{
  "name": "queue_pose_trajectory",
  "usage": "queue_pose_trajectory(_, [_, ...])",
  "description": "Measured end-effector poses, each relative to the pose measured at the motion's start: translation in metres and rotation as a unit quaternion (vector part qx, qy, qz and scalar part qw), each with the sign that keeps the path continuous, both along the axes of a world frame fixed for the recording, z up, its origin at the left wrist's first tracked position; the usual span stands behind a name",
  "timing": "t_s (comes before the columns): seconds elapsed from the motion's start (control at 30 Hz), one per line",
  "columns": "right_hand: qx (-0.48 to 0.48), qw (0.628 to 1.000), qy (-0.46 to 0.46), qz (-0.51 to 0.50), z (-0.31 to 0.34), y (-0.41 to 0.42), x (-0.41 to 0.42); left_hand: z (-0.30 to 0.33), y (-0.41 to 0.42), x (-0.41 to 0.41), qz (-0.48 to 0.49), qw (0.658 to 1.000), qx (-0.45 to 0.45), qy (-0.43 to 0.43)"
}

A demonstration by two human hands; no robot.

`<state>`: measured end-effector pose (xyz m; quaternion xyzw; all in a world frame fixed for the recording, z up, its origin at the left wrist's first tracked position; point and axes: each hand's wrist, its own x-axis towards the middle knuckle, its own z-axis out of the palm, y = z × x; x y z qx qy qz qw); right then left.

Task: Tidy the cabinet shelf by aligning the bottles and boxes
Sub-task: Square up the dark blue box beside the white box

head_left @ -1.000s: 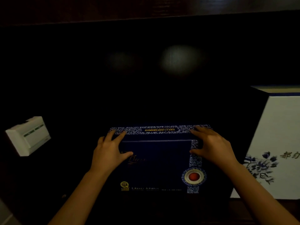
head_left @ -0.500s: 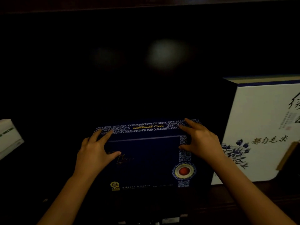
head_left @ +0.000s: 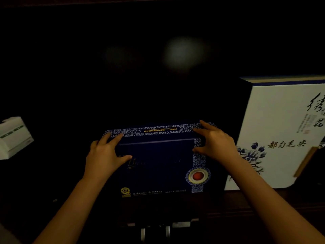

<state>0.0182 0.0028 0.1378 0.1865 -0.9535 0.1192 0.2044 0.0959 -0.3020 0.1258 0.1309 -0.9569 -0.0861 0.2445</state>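
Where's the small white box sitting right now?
In the head view the small white box sits at the far left edge, well apart from the dark blue box under both hands.

Dark blue box (head_left: 158, 162), upright on the shelf, front face outward; patterned blue-white band along top and right edge, red round seal at lower right. White floral box (head_left: 281, 138) is stood just beside, right. Small white carton (head_left: 14, 138) is set well apart, left.

In the dark cabinet, the left hand (head_left: 103, 155) and right hand (head_left: 215, 142) grip the upper corners of an upright dark blue box (head_left: 158, 162). A white floral box (head_left: 281, 138) stands just right; a small white box (head_left: 15, 136) sits far left.
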Motion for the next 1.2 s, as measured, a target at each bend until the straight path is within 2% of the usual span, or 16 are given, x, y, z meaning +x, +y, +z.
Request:
queue_pose_trajectory(0.6, [0.0, 1.0, -0.006, -0.012, -0.002, -0.002, 0.006, -0.006, -0.003, -0.001, -0.014, 1.0, -0.011, 0.011])
queue_pose_trajectory(0.83, [0.022, 1.0, -0.006, 0.015, -0.003, 0.004, 0.014, 0.001, 0.006, 0.003, 0.036, 0.995, -0.078, -0.05])
queue_pose_trajectory(1.0, [0.043, 0.998, 0.01, 0.048, 0.012, 0.026, 0.031, 0.015, 0.043, 0.01, 0.084, 0.984, -0.116, -0.102])
queue_pose_trajectory(1.07, [0.041, 0.997, 0.022, 0.06, 0.018, 0.04, 0.042, 0.019, 0.068, 0.017, 0.061, 0.986, -0.12, -0.095])
queue_pose_trajectory(1.2, [0.036, 0.997, 0.035, 0.058, 0.02, 0.093, 0.069, 0.024, 0.141, 0.037, -0.058, 0.995, -0.08, -0.025])
